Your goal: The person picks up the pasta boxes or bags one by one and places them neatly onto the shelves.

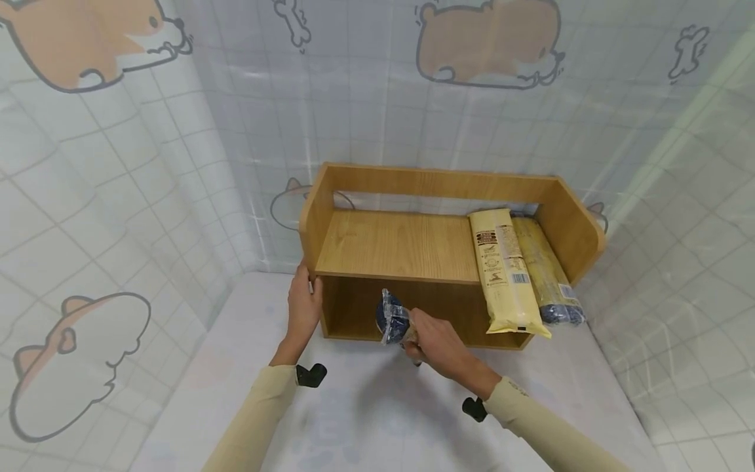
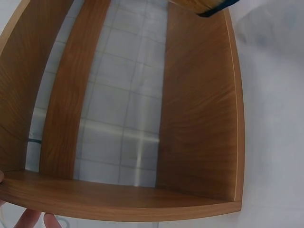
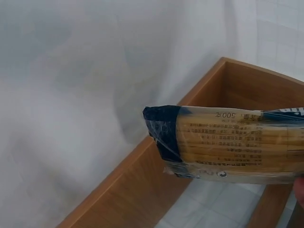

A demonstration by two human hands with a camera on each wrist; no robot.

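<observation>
A two-level wooden shelf (image 1: pixel 401 242) stands in front of me. My left hand (image 1: pixel 303 308) grips the edge of its left side panel. In the left wrist view, fingertips (image 2: pixel 28 219) show just past that panel. With my right hand (image 1: pixel 439 341) I hold a pack of spaghetti (image 1: pixel 394 318) before the lower compartment, its dark blue end facing left. The right wrist view has the clear wrapper of the spaghetti (image 3: pixel 223 147) with printed text, over the lower compartment's opening. Most of the right hand lies outside that view.
A cream-yellow packet (image 1: pixel 501 275) lies on the upper level at the right, its lower end past the front edge. Beside it, against the right panel, lies another spaghetti pack (image 1: pixel 545 262). Tiled-pattern sheeting (image 1: pixel 377 118) with cartoon dogs covers the walls behind and around.
</observation>
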